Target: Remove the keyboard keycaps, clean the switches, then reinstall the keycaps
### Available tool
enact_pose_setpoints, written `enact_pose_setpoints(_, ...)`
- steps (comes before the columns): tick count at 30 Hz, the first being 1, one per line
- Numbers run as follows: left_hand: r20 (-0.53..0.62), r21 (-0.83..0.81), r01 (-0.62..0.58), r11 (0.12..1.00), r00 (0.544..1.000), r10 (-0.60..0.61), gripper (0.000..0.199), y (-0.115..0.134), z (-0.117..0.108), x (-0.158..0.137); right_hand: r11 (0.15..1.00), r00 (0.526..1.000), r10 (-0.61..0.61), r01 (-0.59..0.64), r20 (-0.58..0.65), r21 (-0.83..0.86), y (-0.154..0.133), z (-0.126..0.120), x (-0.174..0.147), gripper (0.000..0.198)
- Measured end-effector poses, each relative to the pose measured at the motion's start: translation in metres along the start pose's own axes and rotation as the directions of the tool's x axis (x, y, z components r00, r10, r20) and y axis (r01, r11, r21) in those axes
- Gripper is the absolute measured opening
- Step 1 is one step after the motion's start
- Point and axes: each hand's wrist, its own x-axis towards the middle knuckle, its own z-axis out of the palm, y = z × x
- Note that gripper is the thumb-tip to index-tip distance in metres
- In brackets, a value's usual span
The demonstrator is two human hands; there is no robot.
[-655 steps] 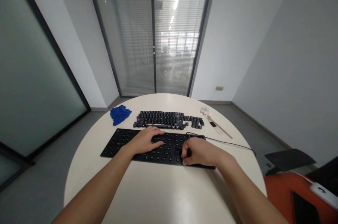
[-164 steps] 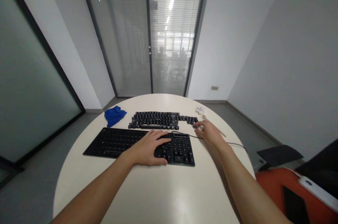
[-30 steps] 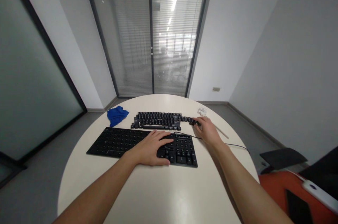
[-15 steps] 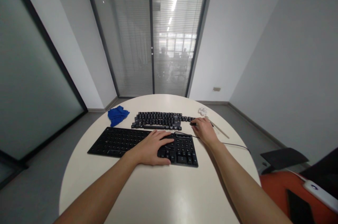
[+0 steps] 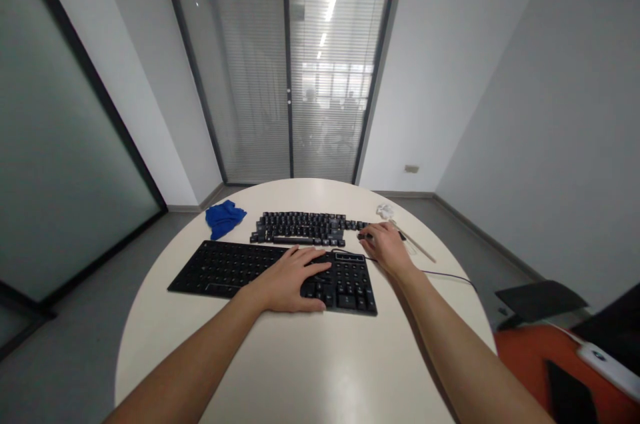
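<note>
A black keyboard (image 5: 215,267) lies on the round table. Its left part is bare of most keycaps, while keycaps sit on the number pad at the right. My left hand (image 5: 287,281) rests spread on the keyboard's middle-right part, palm down, covering some of it. Behind the keyboard, loose black keycaps (image 5: 300,229) are laid out in rows. At the right end of those rows is my right hand (image 5: 385,245), its fingers bent down over a small black keycap (image 5: 362,236). The fingertips partly hide that keycap.
A crumpled blue cloth (image 5: 225,219) lies at the back left. Crumpled white tissue (image 5: 385,211) and a thin pale stick (image 5: 417,244) lie beyond my right hand. A black cable (image 5: 450,275) runs to the table's right edge. An orange chair (image 5: 530,357) stands at the right.
My right hand has shifted very slightly left among the keycaps. My left hand stays on the keyboard. The whole view has moved a little.
</note>
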Motion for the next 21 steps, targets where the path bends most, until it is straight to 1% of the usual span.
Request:
enact_pose_setpoints(2,0.011,0.016,0.012,1.0,1.0,-0.012,0.081,0.0,0.001,0.0,1.0,1.0,-0.002,0.001,0.01,0.03,0.0,0.001,0.001,0.018)
enact_pose_setpoints(5,0.009,0.021,0.012,1.0,1.0,-0.013,0.081,-0.001,0.002,0.001,0.993,0.999,0.042,-0.043,0.007,0.114,-0.003,0.0,0.002,0.017)
enact_pose_setpoints(7,0.01,0.018,0.012,1.0,1.0,-0.012,0.081,-0.002,0.003,0.001,0.985,0.997,0.076,-0.075,0.0,0.158,-0.008,-0.004,0.003,0.019)
enact_pose_setpoints(9,0.017,0.02,0.015,1.0,1.0,-0.016,0.082,-0.002,0.003,0.001,0.975,0.997,0.076,-0.074,0.001,0.211,-0.015,-0.01,0.001,0.022)
enact_pose_setpoints(10,0.019,0.02,0.016,1.0,1.0,-0.017,0.082,-0.002,0.004,0.001,0.966,0.998,0.058,-0.059,0.013,0.253,-0.019,-0.014,-0.001,0.023)
enact_pose_setpoints(12,0.012,0.012,0.014,1.0,1.0,-0.015,0.081,-0.002,0.004,0.001,0.907,0.998,0.007,-0.032,0.062,0.42,-0.029,-0.023,-0.006,0.025)
enact_pose_setpoints(15,-0.006,0.001,0.002,1.0,1.0,-0.002,0.082,-0.003,0.004,0.001,0.819,0.977,-0.103,-0.022,0.185,0.573,-0.044,-0.035,-0.013,0.026)
enact_pose_setpoints(18,-0.011,-0.004,-0.005,1.0,1.0,0.005,0.083,-0.002,0.003,0.001,0.788,0.937,-0.204,-0.015,0.284,0.615,-0.056,-0.041,-0.018,0.025)
enact_pose_setpoints(21,-0.004,0.002,0.002,1.0,1.0,-0.002,0.083,-0.001,0.002,0.001,0.799,0.921,-0.217,-0.022,0.324,0.601,-0.06,-0.039,-0.019,0.023)
